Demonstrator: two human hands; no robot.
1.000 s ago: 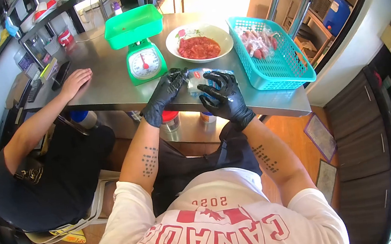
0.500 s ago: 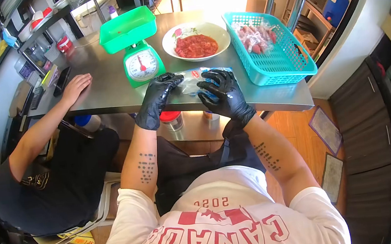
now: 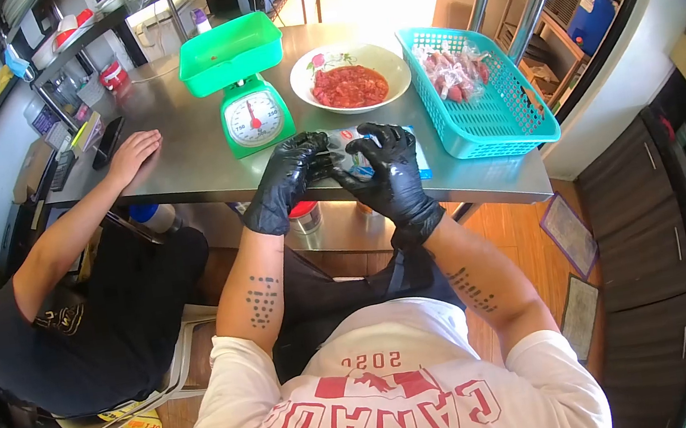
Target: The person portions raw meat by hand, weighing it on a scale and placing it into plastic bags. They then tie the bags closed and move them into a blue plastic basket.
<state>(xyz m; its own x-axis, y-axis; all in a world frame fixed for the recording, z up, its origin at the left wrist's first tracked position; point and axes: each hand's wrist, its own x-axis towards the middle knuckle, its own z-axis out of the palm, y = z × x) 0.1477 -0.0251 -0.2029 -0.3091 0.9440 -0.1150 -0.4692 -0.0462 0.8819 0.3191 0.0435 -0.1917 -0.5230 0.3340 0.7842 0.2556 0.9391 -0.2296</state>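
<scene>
A clear and blue plastic packet (image 3: 424, 163) lies flat near the front edge of the steel table, largely covered by my hands. My left hand (image 3: 291, 177), in a black glove, is closed at the packet's left side with its fingers pressed together; what they hold is hidden. Over the packet is my right hand (image 3: 394, 174), also gloved in black. Its fingers are curved and apart from the thumb, which points toward my left fingers. Just beyond them stand a green kitchen scale (image 3: 253, 120) and a floral bowl (image 3: 309, 97) of red minced meat (image 3: 351, 87).
A turquoise basket (image 3: 490, 143) at the right holds knotted clear bags of meat (image 3: 454, 69). Another person's hand (image 3: 134, 155) rests on the table at the left, near a phone (image 3: 108, 143). Red-lidded tubs (image 3: 304, 216) sit on the shelf below.
My hands have drawn closer together, and my right thumb has moved left toward my left fingers. The view has shifted slightly. The other person's hand stays put.
</scene>
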